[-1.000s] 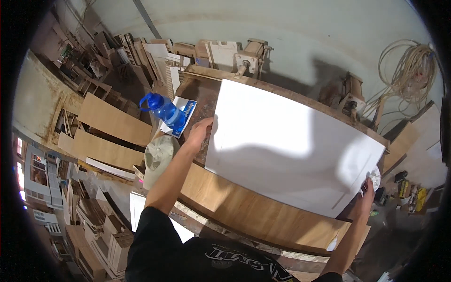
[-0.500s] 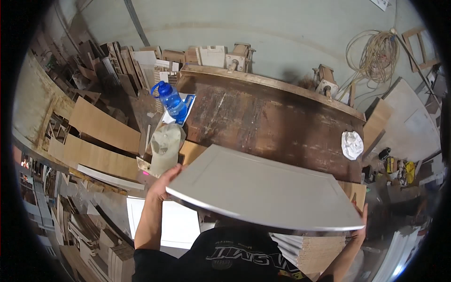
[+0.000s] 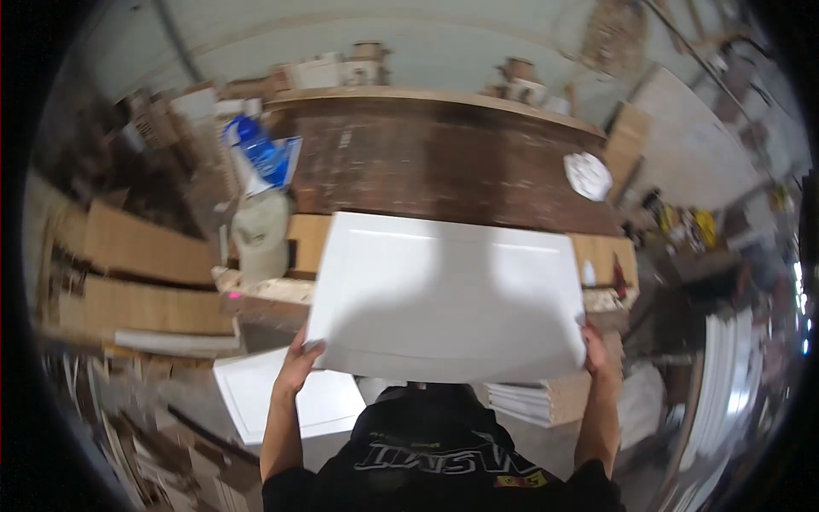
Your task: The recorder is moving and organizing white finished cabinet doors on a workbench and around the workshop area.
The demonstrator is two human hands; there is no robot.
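Observation:
A large white cabinet door panel with a shallow frame line is held in front of me. My left hand grips its near left corner, thumb on top. At the opposite side my right hand is closed on the right edge near the corner. The fingers beneath the panel are hidden. The panel's far edge overlaps the near side of a brown workbench; I cannot tell whether it rests there. A wooden strip shows on both sides of the panel.
A beige cap and a blue water bottle stand at the bench's left. Crumpled white material lies at its right. Another white panel is below left, stacked panels below right. Wooden boards lie at left.
The panel has swung from a tilted, angled pose to nearly square with the bench, its face turned more toward me. Both hands keep their hold. The view has shifted too.

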